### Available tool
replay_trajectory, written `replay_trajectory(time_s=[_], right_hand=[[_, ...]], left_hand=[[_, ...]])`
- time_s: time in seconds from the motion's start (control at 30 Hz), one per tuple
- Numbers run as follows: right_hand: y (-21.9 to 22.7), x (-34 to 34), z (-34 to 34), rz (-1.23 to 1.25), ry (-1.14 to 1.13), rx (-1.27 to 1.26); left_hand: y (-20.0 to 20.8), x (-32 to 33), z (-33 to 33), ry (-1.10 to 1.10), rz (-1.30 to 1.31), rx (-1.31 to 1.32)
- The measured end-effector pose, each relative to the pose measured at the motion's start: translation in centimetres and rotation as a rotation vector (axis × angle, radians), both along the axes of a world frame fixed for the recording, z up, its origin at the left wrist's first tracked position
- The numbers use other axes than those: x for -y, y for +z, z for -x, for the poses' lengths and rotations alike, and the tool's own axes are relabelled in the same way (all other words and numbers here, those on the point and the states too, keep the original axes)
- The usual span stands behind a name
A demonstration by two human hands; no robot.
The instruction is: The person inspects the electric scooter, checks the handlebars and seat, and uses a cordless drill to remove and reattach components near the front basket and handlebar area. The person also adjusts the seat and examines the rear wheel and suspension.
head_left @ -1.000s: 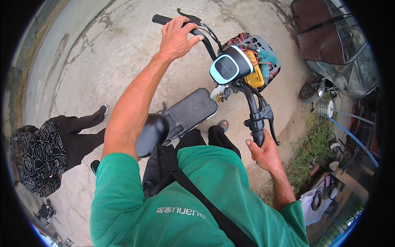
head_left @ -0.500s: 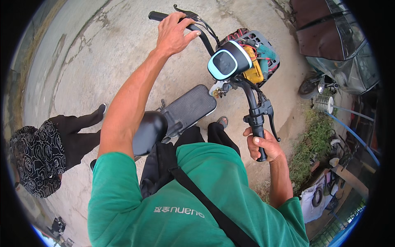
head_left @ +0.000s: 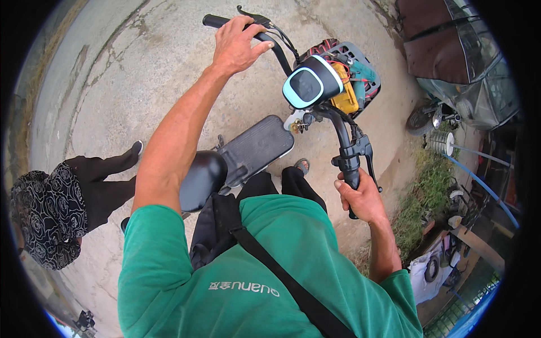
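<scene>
An electric scooter stands in front of me, with a black handlebar [head_left: 280, 57] and a dark display housing [head_left: 306, 88] edged in light blue. My left hand [head_left: 235, 49] lies over the left side of the bar, fingers curled across it inboard of the end grip; the brake lever [head_left: 252, 15] is just beyond. On the right, my right hand [head_left: 365, 198] is wrapped round the black grip [head_left: 351, 178], its thumb on the near side, beside another brake lever [head_left: 372, 169]. Keys [head_left: 297, 127] hang below the display. The grey front basket [head_left: 356, 50] carries a yellow case [head_left: 345, 97] and a teal power tool [head_left: 363, 72].
The scooter's black footboard [head_left: 256, 145] and seat [head_left: 203, 179] are near my legs. A person [head_left: 48, 211] in a patterned top stands at left. At right are a covered vehicle [head_left: 437, 45], grass [head_left: 420, 197], a cable spool [head_left: 440, 142] and scattered planks.
My right hand has shifted on its grip, now lying more over the top of it. My left hand keeps its place on the bar. The whole view has drifted slightly.
</scene>
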State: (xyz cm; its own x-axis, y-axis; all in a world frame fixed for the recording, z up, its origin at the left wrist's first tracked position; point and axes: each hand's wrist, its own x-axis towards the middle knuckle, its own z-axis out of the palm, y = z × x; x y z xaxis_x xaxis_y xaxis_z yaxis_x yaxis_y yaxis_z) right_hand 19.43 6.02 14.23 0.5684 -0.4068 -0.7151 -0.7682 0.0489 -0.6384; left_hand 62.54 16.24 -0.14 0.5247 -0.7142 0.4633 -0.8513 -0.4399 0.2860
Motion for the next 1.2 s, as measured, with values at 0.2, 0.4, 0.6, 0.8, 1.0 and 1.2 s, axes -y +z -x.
replay_trajectory(time_s=[0.2,0.4,0.6,0.8,1.0,1.2], right_hand=[[0.2,-0.2,0.0,0.012,-0.02,-0.036],[0.0,-0.3,0.2,-0.009,-0.041,-0.026],[-0.5,0.0,0.3,-0.035,-0.039,-0.011],[-0.4,0.0,0.1,-0.038,-0.051,-0.008],[-0.2,0.1,0.1,-0.035,-0.039,-0.003],[-0.4,0.8,0.0,-0.131,-0.026,0.031]], left_hand=[[3.2,-1.2,-1.6,-0.071,-0.11,-0.193],[1.2,-4.2,-7.7,-0.121,-0.162,-0.156],[2.1,-3.4,-8.4,-0.125,-0.318,-0.154],[2.0,-3.3,-8.6,-0.114,-0.314,-0.158],[0.9,-3.4,-8.4,-0.129,-0.184,-0.092],[1.1,-3.0,-8.3,-0.091,-0.273,-0.143]])
